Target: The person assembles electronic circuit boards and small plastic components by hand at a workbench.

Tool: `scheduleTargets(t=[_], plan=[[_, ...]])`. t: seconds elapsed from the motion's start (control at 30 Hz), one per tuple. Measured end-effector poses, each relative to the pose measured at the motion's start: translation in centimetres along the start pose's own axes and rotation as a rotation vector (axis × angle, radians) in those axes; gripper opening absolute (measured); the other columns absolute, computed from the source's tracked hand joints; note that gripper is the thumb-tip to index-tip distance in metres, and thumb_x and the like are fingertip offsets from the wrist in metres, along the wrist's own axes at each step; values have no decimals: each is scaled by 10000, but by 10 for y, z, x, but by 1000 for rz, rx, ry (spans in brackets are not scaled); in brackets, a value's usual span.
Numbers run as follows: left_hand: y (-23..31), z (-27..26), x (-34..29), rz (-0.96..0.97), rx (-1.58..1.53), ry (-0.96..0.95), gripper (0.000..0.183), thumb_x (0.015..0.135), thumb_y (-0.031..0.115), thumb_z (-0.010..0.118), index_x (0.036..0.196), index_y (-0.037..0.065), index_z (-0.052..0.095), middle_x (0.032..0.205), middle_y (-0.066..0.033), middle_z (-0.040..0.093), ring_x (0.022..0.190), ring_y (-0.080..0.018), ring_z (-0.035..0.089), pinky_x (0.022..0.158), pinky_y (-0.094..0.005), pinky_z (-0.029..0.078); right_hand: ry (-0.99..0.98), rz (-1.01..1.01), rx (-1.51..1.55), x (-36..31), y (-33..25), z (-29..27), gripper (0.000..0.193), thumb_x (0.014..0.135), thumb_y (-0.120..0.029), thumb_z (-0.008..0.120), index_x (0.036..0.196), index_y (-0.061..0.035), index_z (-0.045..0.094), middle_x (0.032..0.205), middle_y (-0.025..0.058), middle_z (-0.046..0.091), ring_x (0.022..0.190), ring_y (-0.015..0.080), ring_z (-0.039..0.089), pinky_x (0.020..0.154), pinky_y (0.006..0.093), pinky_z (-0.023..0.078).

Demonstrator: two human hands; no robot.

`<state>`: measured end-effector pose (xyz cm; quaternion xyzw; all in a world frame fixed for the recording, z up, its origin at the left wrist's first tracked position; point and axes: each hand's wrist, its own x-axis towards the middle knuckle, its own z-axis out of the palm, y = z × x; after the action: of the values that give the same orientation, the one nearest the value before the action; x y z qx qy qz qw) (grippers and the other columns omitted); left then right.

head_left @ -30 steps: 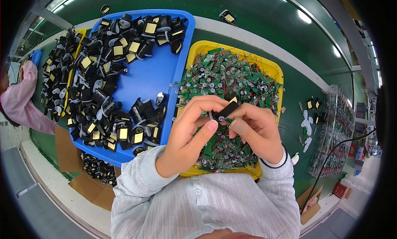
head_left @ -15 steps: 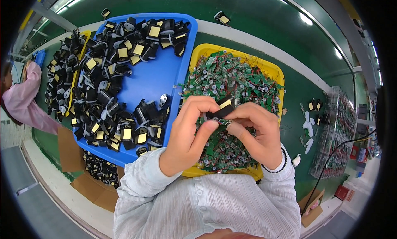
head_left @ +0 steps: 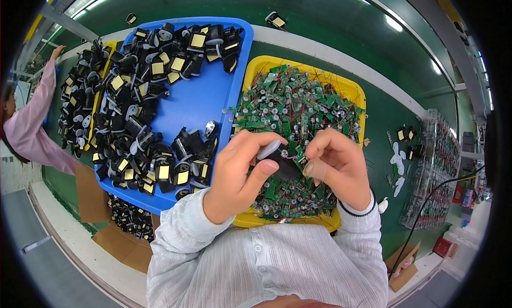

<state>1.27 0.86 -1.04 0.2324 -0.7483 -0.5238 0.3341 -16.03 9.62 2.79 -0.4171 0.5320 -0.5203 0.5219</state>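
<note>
Your left hand (head_left: pixel 237 172) grips black housing (head_left: pixel 288 171) above yellow tray (head_left: pixel 358 90), blue tray (head_left: pixel 197 105) lying left; your right hand (head_left: pixel 338 167) pinches green board (head_left: pixel 300 156) just right of housing. Steady housing firmly, hold board lightly by edge, leave wire (head_left: pixel 291 157) slack.

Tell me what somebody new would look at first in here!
Probably the yellow tray right in front of the person, heaped with little green circuit boards and thin wires. Just left of it, a big blue tray holds piles of black housings, many with pale yellow pads. Above the boards, the left hand grips one black housing, with the right hand close beside it.
</note>
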Motion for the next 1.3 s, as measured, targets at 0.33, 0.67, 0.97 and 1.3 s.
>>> scheduleTargets(t=[0.33,0.67,0.97,1.3], plan=[[-3,7,-4,-23,-86,40,313,850,289,577,988,8,568,748,-75,524,625,-170,470,534,-251,380,-81,90,368,7,11,2,123,794,-9,604,866,-30,506,662,12,528,507,51,477,466,181,388],[0,6,-3,12,-12,34,342,831,300,599,977,-7,561,747,-93,534,624,-205,486,548,-278,390,-92,128,300,8,7,1,153,757,10,638,845,-30,519,630,2,541,491,44,495,452,173,383],[1,5,1,249,274,49,370,784,314,614,973,-2,574,786,-114,582,672,-261,521,605,-330,431,-161,283,219,10,1,-4,107,764,-33,632,825,-15,546,636,-10,539,485,44,495,439,174,385],[-3,1,7,361,378,-10,373,797,283,592,1020,-16,569,928,-134,602,778,-298,543,697,-361,446,-169,256,155,6,4,0,94,780,-49,613,740,-14,535,642,-7,534,492,39,480,429,184,386]])
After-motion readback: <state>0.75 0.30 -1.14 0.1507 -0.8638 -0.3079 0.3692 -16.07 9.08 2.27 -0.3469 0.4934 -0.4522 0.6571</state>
